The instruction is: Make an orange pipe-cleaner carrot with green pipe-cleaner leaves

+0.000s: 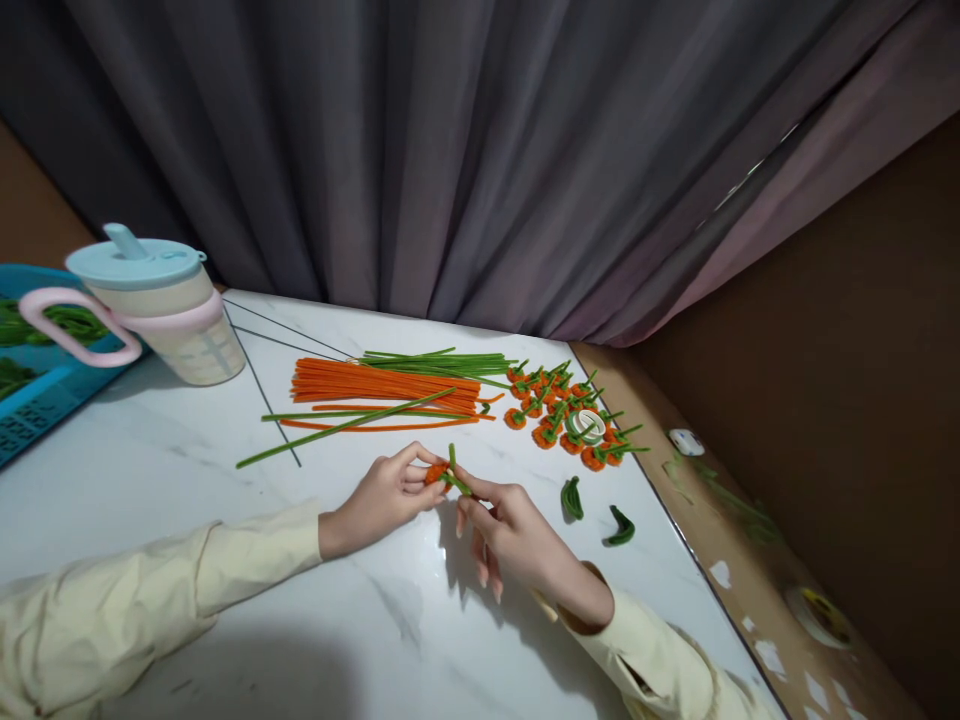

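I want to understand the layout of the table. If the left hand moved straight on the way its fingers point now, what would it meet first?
The left hand points right, so it would probably first meet the right hand, whose fingertips share its orange-and-green piece.

Setting: home craft corner. White marble-look desk [187, 470] against grey curtain [450, 150]; orange pipe cleaners [382, 385], finished small carrots [562, 415], lidded drinking cup [161, 305], blue basket [37, 390] at desk edge.
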`<state>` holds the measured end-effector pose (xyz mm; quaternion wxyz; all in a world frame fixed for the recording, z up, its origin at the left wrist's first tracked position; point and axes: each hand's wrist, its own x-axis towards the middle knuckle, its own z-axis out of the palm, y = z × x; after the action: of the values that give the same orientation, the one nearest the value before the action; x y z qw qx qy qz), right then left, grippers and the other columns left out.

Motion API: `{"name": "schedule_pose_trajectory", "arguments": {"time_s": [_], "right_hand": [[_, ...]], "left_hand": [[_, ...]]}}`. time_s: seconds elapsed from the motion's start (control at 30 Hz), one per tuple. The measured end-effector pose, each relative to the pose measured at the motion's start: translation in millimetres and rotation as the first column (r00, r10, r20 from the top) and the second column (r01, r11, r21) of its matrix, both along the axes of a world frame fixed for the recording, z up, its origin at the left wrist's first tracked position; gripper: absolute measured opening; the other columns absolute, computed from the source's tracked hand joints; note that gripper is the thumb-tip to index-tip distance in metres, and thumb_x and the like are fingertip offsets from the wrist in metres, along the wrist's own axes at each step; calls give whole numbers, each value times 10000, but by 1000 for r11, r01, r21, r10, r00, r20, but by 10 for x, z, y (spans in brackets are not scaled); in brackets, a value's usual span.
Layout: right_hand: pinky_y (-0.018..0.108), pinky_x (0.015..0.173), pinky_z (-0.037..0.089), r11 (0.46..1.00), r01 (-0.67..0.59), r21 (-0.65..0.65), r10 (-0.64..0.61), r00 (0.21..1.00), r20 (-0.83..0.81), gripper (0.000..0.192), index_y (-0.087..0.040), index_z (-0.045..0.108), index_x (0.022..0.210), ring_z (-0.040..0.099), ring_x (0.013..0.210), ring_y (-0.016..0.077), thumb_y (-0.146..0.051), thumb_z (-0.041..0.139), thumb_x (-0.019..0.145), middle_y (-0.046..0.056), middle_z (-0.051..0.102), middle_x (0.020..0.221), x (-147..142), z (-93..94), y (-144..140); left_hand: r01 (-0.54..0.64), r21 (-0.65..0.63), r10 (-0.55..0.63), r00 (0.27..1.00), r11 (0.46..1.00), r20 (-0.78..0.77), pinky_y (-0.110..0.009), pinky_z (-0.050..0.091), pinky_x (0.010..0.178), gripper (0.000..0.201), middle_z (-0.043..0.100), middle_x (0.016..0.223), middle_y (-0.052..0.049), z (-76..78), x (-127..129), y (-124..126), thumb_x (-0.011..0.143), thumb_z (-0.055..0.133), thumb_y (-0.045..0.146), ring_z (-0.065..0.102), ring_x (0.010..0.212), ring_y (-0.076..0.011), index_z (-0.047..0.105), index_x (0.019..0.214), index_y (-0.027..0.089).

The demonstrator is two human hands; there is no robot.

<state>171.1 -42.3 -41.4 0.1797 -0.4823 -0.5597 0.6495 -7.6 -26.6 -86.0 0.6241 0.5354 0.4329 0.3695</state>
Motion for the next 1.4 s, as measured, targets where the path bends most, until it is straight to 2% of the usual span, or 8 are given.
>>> {"name": "schedule_pose_trajectory", "arguments": {"time_s": [0.17, 0.3, 0.5, 0.67, 0.87, 1.17, 1.27, 1.4], "right_hand": [[169, 281, 350, 1000, -20, 21, 20, 999, 30, 328, -137, 588, 1007, 449, 263, 85, -405, 452, 876, -99, 453, 392, 17, 21, 18], [170, 268, 307, 990, -52, 128, 36, 991, 125, 224, -175, 556, 835, 403, 240, 84, -302, 382, 896, -106, 401, 355, 24, 30, -8], [156, 351, 315, 885, -260, 385, 153, 946, 287, 183, -200, 459, 738, 441, 276, 78, -114, 344, 853, -100, 381, 378, 33, 92, -18], [172, 405, 323, 831, -330, 448, 169, 917, 361, 198, -203, 408, 714, 424, 309, 72, -84, 323, 847, -83, 385, 449, 32, 134, -7], [181, 446, 323, 792, -371, 485, 180, 901, 395, 214, -196, 435, 711, 419, 358, 81, -45, 327, 816, -71, 378, 477, 16, 158, 0], [202, 512, 356, 793, -342, 504, 156, 914, 375, 232, -186, 500, 836, 431, 378, 97, -66, 304, 866, -77, 374, 466, 31, 153, 9], [203, 512, 362, 798, -316, 514, 142, 926, 349, 231, -193, 503, 834, 439, 378, 103, -86, 304, 883, -81, 361, 443, 29, 140, 9], [199, 484, 365, 808, -272, 522, 109, 941, 322, 222, -188, 496, 789, 439, 349, 93, -115, 314, 893, -83, 366, 428, 8, 139, 3]], "left_hand": [[31, -109, -22, 996, 994, 82, -320, 536, 742, 328, 718, 760, -45, 79, 9, 8, 738, 699, 385, 689, 752, -186, 474, 844, 171], [74, -160, -55, 991, 984, 120, -325, 533, 750, 328, 707, 743, -38, 84, -8, 24, 723, 717, 380, 678, 744, -178, 505, 844, 160], [152, -219, -101, 968, 964, 231, -280, 527, 782, 274, 700, 816, -50, 86, -56, 89, 719, 736, 306, 670, 798, -159, 580, 864, 132], [198, -266, -118, 951, 943, 286, -294, 525, 814, 216, 705, 855, -80, 90, -101, 148, 734, 716, 241, 671, 819, -173, 625, 889, 122], [200, -304, -70, 918, 932, 390, -330, 555, 792, 244, 684, 885, -89, 93, -90, 172, 827, 615, 358, 666, 819, -191, 649, 855, 118], [292, -291, -135, 879, 911, 457, -286, 489, 886, 218, 667, 1000, -78, 52, -112, 169, 759, 705, 203, 649, 907, -166, 629, 955, 146], [265, -265, -136, 897, 927, 422, -297, 467, 897, 243, 666, 958, -61, 66, -107, 144, 768, 700, 222, 647, 875, -156, 613, 984, 156], [202, -209, -127, 938, 957, 324, -278, 468, 782, 312, 658, 840, -30, 92, -90, 108, 787, 682, 289, 635, 786, -149, 573, 1060, 184]]}}
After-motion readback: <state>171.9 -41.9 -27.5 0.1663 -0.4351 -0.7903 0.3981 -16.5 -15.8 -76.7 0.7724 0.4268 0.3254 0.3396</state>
